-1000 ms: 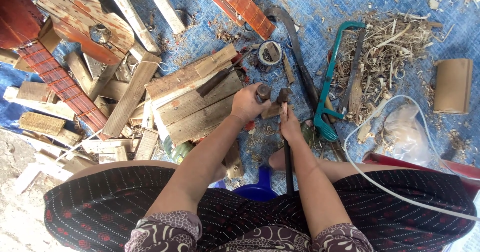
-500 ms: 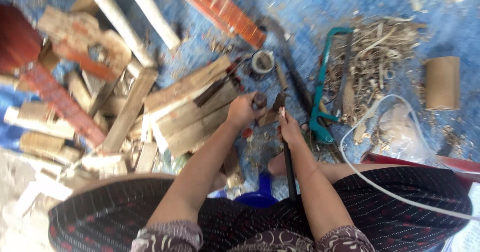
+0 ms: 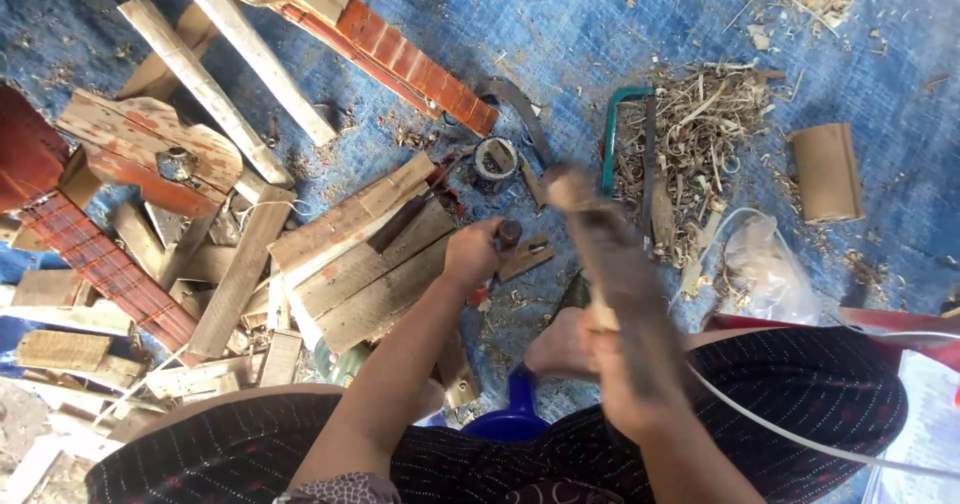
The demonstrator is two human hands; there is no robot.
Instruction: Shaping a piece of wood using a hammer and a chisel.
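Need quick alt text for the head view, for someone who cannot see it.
Seated over a blue tarp, a person's right hand grips a motion-blurred stick while the left hand holds a small dark tool beside stacked wood planks.

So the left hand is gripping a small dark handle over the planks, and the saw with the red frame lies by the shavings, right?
Not quite: the saw has a green frame, not red, as the head view shows. The rest holds: the left hand grips a small dark handle over the planks, and the saw lies by the shavings.
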